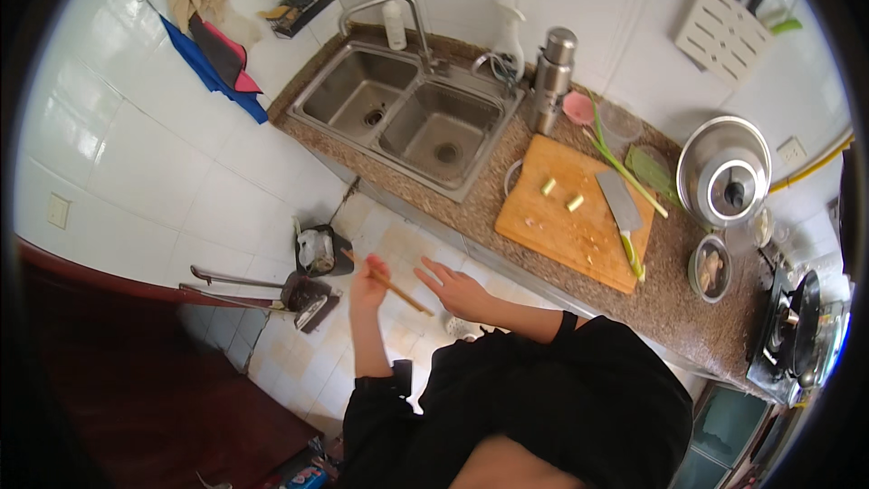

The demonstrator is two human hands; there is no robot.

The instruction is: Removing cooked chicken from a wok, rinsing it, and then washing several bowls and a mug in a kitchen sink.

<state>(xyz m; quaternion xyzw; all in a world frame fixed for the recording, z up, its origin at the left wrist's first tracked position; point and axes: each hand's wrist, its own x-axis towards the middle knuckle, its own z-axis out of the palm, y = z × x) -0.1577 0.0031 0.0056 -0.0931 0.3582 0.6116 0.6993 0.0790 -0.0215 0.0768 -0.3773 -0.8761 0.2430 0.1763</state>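
My left hand (368, 283) is closed around a pair of wooden chopsticks (406, 296), held over the tiled floor. To its right, my right hand (453, 288) is held out with fingers apart and nothing in it. On the granite counter lies a wooden cutting board (550, 238) with two short scallion pieces (575, 203) and small scraps. A cleaver (619, 202) with a green and white handle rests on the board's right part. Long scallion stalks (628, 173) lie across the board's upper right edge.
A double steel sink (441, 129) is left of the board. Behind stand a steel thermos (553, 75) and a pink bowl (578, 109). Rightward are a steel pot lid (725, 170), a bowl of meat pieces (710, 270) and a gas stove (774, 346). A trash bin (324, 251) and dustpan (305, 293) stand on the floor.
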